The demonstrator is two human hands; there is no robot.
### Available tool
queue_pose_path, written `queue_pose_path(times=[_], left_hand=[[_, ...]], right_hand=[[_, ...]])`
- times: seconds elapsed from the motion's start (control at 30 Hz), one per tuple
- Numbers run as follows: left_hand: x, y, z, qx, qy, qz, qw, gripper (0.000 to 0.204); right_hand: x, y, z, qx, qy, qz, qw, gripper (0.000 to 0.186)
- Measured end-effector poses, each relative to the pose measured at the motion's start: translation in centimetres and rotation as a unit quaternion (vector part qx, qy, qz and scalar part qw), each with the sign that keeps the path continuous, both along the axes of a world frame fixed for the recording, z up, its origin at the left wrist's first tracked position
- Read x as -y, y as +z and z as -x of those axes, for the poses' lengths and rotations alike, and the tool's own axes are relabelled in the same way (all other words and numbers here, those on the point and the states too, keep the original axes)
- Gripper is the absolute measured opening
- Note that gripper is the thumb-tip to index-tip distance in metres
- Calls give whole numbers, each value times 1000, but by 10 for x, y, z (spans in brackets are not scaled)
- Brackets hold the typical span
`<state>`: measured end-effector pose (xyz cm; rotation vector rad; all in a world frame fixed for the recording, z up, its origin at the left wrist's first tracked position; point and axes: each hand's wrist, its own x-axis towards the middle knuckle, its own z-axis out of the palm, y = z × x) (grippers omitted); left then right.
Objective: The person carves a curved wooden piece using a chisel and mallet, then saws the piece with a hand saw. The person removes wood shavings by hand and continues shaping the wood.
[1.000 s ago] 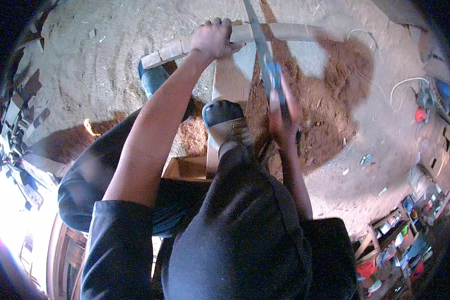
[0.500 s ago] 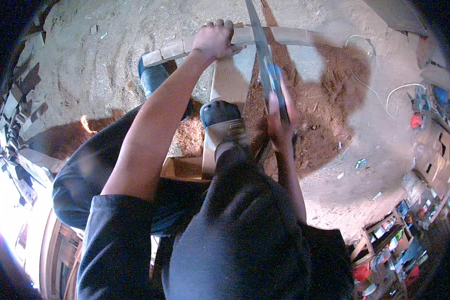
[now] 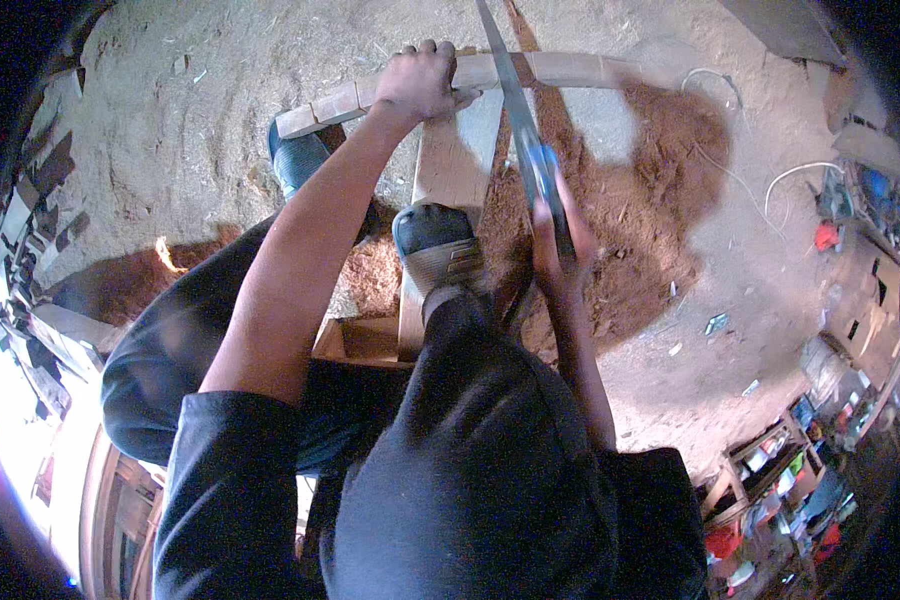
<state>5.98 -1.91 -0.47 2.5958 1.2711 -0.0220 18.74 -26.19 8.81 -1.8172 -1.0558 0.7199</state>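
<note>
A long pale wooden beam [image 3: 570,70] lies crosswise ahead of me, with marked lines across it. My left hand [image 3: 417,82] is closed over the beam left of its middle, fingers over the far edge. In my right hand [image 3: 562,240], wrapped round its blue-and-dark handle, is a handsaw [image 3: 513,95]. Its blade points away from me and crosses the beam to the right of my left hand. The saw's handle and right fingers are blurred; cut depth cannot be made out. A wooden plank [image 3: 447,165] runs from the beam towards me, with my sandalled foot [image 3: 435,245] on it.
My other sandalled foot [image 3: 298,160] is near the beam's left end. Reddish sawdust [image 3: 660,220] covers the ground at right. A pale cable [image 3: 805,168] curves across the far right. A wooden crate [image 3: 770,460] with assorted items stands lower right; stacked wood lines the left edge.
The saw and my right hand have shifted slightly towards me along the stroke. My left hand stays on the beam. The whole view has moved a little.
</note>
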Motion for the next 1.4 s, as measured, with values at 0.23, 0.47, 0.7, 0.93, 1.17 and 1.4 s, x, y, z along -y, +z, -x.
queue_pose_path(times=[0.23,0.47,0.7,0.93,1.17,1.4], left_hand=[[0,1,4,-3,1,-10,1000,69],[-10,-4,-8,11,13,-18,1000,73],[-42,-2,7,6,58,33,998,75],[-15,3,4,-4,19,-15,1000,73],[-8,6,9,-11,11,-8,1000,69],[3,13,10,-9,-14,14,1000,75]], right_hand=[[33,10,-4,-14,-2,60,998,41],[77,33,19,69,-16,45,996,42],[28,34,-21,37,22,116,992,45],[43,40,-31,-72,-95,63,991,22],[50,67,-28,-156,-108,150,970,24],[89,-8,-5,60,-65,157,984,19]])
